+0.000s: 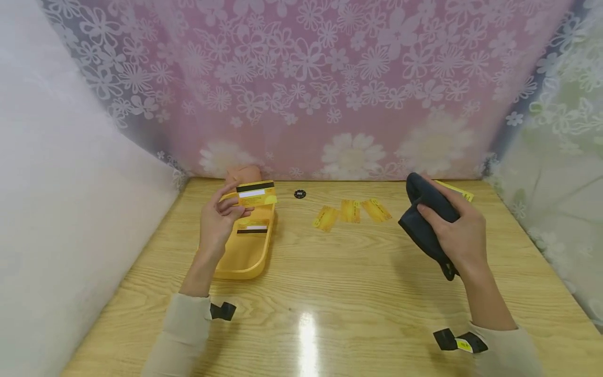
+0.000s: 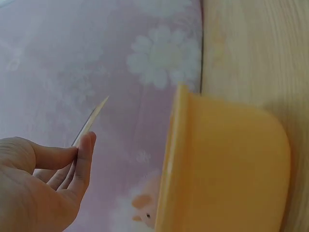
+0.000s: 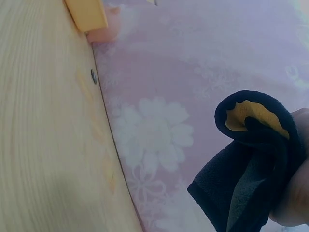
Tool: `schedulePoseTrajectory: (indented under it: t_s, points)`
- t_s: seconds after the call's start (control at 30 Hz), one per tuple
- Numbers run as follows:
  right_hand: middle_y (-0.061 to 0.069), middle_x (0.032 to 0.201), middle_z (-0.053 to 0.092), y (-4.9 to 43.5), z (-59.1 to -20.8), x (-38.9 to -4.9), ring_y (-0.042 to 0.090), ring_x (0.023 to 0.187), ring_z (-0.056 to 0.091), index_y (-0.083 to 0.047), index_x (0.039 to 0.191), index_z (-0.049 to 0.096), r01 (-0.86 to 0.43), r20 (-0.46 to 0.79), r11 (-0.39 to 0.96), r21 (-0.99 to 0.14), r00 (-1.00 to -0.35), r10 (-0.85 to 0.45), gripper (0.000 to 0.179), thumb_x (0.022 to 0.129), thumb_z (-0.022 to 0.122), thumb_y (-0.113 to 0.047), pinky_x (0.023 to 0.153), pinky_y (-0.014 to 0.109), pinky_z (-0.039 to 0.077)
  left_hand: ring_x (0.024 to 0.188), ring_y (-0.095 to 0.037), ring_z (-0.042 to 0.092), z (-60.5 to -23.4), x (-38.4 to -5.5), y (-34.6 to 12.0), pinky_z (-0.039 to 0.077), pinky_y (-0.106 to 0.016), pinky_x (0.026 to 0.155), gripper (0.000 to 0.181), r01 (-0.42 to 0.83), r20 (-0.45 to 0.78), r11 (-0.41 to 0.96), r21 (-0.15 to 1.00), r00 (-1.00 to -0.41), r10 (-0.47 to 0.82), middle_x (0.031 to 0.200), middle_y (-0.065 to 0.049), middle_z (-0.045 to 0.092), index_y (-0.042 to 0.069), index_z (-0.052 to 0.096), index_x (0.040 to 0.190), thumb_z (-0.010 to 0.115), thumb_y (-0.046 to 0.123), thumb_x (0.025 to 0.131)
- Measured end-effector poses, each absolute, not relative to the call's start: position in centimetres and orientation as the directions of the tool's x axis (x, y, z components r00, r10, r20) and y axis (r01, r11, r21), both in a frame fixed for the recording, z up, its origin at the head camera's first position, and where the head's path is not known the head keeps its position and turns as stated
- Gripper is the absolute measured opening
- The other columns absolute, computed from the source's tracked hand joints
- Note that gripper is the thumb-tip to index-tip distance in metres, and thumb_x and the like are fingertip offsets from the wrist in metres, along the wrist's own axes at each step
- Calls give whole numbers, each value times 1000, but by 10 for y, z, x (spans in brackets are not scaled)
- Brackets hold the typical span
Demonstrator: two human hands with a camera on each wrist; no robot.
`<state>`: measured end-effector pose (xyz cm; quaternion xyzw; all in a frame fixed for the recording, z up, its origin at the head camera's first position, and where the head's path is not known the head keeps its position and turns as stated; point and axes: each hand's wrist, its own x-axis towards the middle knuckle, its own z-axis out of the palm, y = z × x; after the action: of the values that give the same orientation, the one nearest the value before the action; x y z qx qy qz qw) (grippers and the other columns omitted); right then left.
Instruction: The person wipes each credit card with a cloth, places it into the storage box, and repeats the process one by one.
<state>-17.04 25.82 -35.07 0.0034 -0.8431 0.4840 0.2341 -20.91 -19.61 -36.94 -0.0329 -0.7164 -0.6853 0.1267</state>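
Note:
My left hand (image 1: 218, 222) pinches a yellow card (image 1: 256, 192) with a black stripe, holding it up over the yellow plastic bin (image 1: 256, 273). In the left wrist view the card (image 2: 91, 121) is seen nearly edge-on between thumb and fingers, beside the bin's wall. Inside the bin lies another striped yellow card (image 1: 252, 229). On the right, my right hand (image 1: 464, 235) grips a folded dark navy cloth (image 1: 428, 214) above the table. The right wrist view shows yellow inside the fold of that cloth (image 3: 256, 140); whether it is lining or something wrapped cannot be told.
Three yellow cards, left (image 1: 325, 218), middle (image 1: 350, 211) and right (image 1: 376, 209), lie mid-table. A black "100" poker chip (image 1: 299, 194) lies near the back edge. Behind the bin sits a pink toy (image 1: 243, 174). Another yellow item (image 1: 456, 189) shows partly behind my right hand. Patterned curtain (image 1: 306, 104) backs the table.

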Motion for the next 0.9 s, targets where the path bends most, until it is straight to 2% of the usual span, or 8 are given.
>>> schedulePoseTrajectory:
  t_s: [0.23,0.33,0.47,0.53,0.6,0.7,0.77,0.9]
  points:
    - [7,145,62,269,-356,-163,-3,105,56,-33,146,63,-196,370,536,-822,-898,240,54,94,80,-28,74,6,50,92,-19,77,-384,-209,-234,62,-29,89,62,129,152,175,976,-980,-124,111,-17,64,13,48,156,61,-10,100]
    - [11,147,61,274,-359,-161,-5,104,55,-30,147,62,-177,358,543,-821,-900,247,56,94,80,-27,73,5,50,91,-16,77,-390,-207,-243,61,-30,93,62,82,108,219,972,-988,-107,113,-19,64,10,44,158,60,-8,101]
    - [16,149,58,278,-363,-161,-8,101,54,-29,149,60,-158,340,543,-825,-906,254,58,95,79,-28,71,5,50,91,-15,78,-397,-206,-250,53,-46,108,63,3,15,264,965,-999,-45,116,-24,62,8,40,160,60,-5,102]
    - [18,149,57,279,-364,-161,-8,100,54,-30,150,59,-148,328,538,-830,-909,256,58,95,79,-29,70,5,50,93,-18,78,-401,-208,-252,55,-41,107,63,-37,-34,292,956,-999,-16,116,-23,63,7,39,160,60,-4,102]
    - [17,150,56,280,-364,-161,-8,101,55,-31,150,59,-140,317,530,-836,-912,259,58,95,79,-30,70,5,51,97,-23,77,-405,-211,-252,55,-40,106,63,-64,-70,305,950,-998,7,119,-23,61,6,38,160,60,-3,102]
    - [12,152,56,278,-364,-160,-7,102,55,-32,149,59,-142,312,523,-841,-916,253,58,95,79,-30,71,6,52,100,-29,77,-410,-216,-249,60,-37,97,63,-83,-91,320,944,-996,10,123,-25,59,3,38,159,60,-5,101]
    - [9,152,56,278,-364,-160,-7,103,55,-31,149,60,-149,317,523,-839,-916,247,58,95,79,-30,72,6,52,101,-32,76,-412,-218,-246,57,-45,102,64,-92,-101,312,946,-995,13,129,-30,56,1,37,159,60,-7,100]
    - [8,152,56,277,-364,-159,-8,103,56,-31,149,60,-156,326,529,-834,-914,244,58,95,80,-30,72,6,52,103,-36,75,-417,-223,-240,56,-49,103,64,-112,-125,318,941,-992,20,135,-33,52,-3,36,159,59,-9,100]
